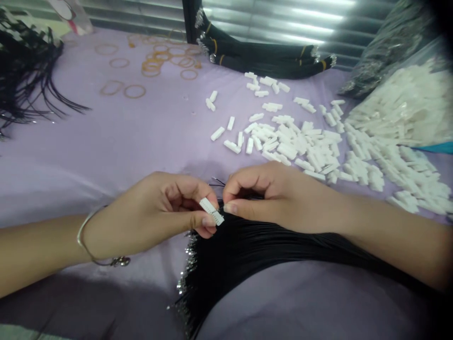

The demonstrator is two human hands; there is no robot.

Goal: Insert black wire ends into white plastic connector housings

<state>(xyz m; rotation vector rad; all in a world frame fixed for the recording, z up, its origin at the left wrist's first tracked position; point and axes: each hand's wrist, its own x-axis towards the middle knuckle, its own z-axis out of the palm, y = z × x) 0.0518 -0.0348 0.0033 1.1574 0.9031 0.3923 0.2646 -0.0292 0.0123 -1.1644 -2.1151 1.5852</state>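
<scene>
Our left hand (152,212) pinches a white connector (211,211) between thumb and forefinger — our right hand (272,198) grips black wires (247,250) right at its edge. Loose connectors (290,146) lie beyond, on lilac cloth (106,156).

The connector housing (211,211) is matt white plastic, the wires (247,250) glossy black plastic.

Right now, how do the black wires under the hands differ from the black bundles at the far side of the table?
The loose wires spread in a wide fan, while the far bundles are gathered into tight, thick lengths. The bundles show yellow ties; the loose wires show none. The loose wires lie close to the person, the bundles back by the window blind. Both are black with shiny metal ends.
</scene>
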